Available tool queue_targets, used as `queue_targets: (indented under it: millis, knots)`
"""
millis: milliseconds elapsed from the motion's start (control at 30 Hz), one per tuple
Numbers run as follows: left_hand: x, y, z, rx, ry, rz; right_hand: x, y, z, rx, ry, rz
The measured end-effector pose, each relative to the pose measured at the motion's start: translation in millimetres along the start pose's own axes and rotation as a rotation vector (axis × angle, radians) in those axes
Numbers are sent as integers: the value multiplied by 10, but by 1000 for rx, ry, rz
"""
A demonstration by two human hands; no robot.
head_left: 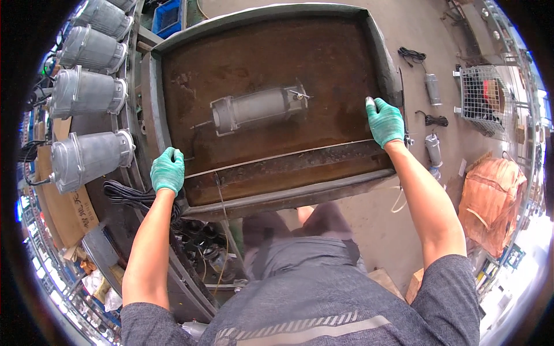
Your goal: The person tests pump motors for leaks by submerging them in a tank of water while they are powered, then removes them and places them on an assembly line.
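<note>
In front of me is a wide metal tank (271, 203) with brown liquid inside. A grey, cylindrical pump-like metal body (259, 108) lies in it, blurred, with a small lever-like fitting at its right end. A thin pale straight edge (277, 157) crosses the tank's near part, running from hand to hand; whether it is a rod or the rim of a clear sheet, I cannot tell. My left hand (168, 170), in a green glove, is closed at its left end by the tank's left wall. My right hand (385, 122), also green-gloved, is closed near the right wall, its thumb pointing up.
Several grey metal housings (92, 158) line a rack at the left, beside coiled black cable (130, 195). On the floor at right lie slim cylinders (433, 89) with cables, a wire basket (485, 95) and an orange-brown wrapped bundle (493, 202). A blue bin (167, 18) sits beyond the tank.
</note>
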State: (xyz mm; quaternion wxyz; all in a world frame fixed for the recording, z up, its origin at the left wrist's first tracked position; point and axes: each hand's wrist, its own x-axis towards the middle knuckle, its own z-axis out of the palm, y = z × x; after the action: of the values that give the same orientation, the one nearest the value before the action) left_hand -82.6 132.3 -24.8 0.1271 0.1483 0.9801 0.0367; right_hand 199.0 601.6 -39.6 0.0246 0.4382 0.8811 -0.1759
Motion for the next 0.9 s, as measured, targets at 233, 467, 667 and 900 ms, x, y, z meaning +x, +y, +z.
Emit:
queue_targets:
  millis: [233,467,667,900]
  knots:
    - [26,-69,53,21,-12,-1,-7,14,3,-9,37,-23]
    - [32,-66,49,1,-29,-2,1,32,2,7,29,-24]
    - [14,-34,28,-2,-29,-12,-7,45,20,29,44,-15]
    - [32,-59,76,-22,-3,34,-9,52,18,15,64,-63]
